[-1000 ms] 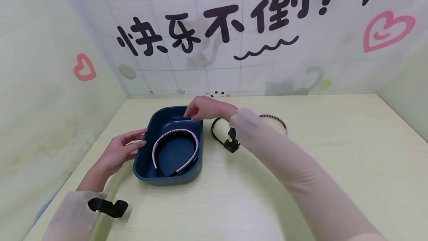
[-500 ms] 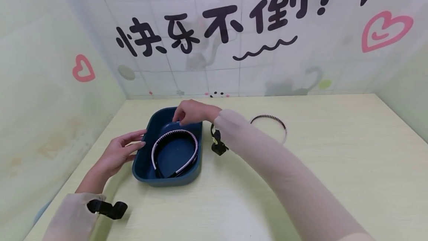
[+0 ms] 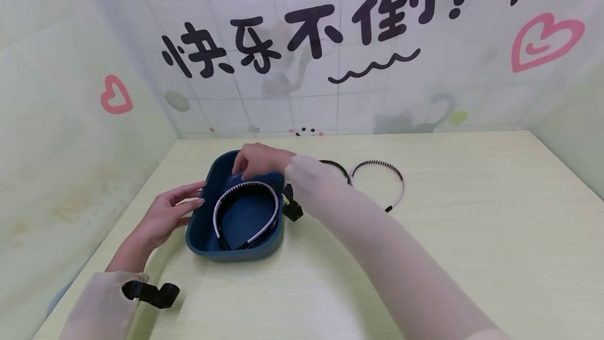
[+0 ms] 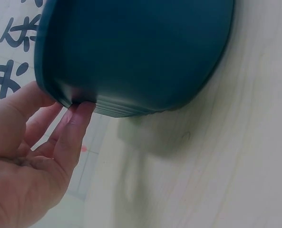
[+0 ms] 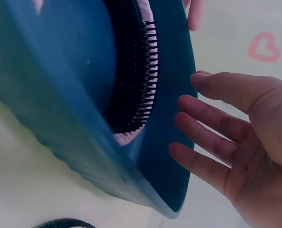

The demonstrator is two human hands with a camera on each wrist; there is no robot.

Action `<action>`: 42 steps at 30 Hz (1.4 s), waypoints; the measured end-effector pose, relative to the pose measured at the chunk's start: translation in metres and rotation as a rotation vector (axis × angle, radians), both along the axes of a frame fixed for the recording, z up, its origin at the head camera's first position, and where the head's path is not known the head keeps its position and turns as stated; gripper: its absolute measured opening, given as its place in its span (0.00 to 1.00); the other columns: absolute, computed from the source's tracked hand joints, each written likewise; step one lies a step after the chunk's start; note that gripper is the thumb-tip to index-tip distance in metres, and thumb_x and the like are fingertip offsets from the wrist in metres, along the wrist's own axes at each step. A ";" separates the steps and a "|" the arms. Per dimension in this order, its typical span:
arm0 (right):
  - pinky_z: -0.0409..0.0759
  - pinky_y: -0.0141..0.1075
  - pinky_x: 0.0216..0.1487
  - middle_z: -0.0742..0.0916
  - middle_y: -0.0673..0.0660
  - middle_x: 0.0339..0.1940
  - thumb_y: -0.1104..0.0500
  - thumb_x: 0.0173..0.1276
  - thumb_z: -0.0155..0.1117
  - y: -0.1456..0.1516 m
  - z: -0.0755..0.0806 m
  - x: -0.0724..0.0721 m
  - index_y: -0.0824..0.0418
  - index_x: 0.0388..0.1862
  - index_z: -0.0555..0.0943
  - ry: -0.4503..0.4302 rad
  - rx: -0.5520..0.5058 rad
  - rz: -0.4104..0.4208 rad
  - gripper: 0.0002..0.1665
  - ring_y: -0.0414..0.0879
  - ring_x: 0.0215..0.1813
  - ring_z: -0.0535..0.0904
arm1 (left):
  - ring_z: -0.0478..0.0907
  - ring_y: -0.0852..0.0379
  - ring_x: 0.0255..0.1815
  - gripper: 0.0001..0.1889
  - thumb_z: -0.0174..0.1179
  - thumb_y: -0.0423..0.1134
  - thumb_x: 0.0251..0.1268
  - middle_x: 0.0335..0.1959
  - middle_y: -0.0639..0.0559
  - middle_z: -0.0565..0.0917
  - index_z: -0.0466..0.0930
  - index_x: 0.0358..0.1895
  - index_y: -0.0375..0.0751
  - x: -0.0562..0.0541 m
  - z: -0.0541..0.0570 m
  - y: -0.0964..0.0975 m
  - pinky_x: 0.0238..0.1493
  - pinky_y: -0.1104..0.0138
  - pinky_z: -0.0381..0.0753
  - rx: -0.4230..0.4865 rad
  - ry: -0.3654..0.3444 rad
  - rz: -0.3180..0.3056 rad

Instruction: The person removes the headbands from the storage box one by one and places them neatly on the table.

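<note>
Box (image 3: 245,257), deep blue with rounded corners, stands on the left part of the pale surface (image 3: 472,224). Inside it lies a white headband (image 3: 247,184), looped, with its toothed arch towards the far end and its black tips at the near end (the dark band within the loop may be a second one; I cannot tell). The left hand (image 3: 162,214) touches the left rim with slack, extended fingers, so its grip is loose rather than closed around anything. The right hand (image 3: 261,161) hangs above the far end; its grip is released, the fingers parted and bare in the right wrist view. Whether those fingers touch the wall is unclear.

To the right of the container, beyond the right sleeve (image 3: 368,224), a black headband (image 3: 337,165) lies partly hidden by the arm, just beside a pale pink headband (image 3: 377,162) with dark teeth. Black camera mounts sit at both cuffs. Behind everything hangs a backdrop (image 3: 226,114) with bold dark characters and pink hearts.
</note>
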State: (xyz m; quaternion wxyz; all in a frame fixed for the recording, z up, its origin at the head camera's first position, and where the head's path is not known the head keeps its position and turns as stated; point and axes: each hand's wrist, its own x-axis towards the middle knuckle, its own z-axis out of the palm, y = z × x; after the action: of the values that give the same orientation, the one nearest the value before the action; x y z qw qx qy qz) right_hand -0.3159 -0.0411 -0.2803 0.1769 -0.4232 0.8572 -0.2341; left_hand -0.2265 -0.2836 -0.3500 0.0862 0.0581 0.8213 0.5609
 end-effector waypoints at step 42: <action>0.77 0.33 0.33 0.80 0.52 0.48 0.72 0.62 0.58 -0.018 -0.016 -0.004 0.58 0.49 0.82 -0.144 0.106 -0.105 0.18 0.43 0.39 0.76 | 0.73 0.63 0.46 0.30 0.55 0.44 0.66 0.58 0.39 0.65 0.59 0.68 0.39 -0.001 0.000 -0.002 0.42 0.66 0.78 -0.008 -0.010 -0.004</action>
State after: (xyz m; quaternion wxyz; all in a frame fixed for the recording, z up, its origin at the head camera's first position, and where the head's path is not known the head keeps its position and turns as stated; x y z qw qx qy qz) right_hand -0.3194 -0.0591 -0.2961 0.2474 -0.3501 0.8744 -0.2273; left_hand -0.2275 -0.2857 -0.3500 0.0917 0.0567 0.8230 0.5577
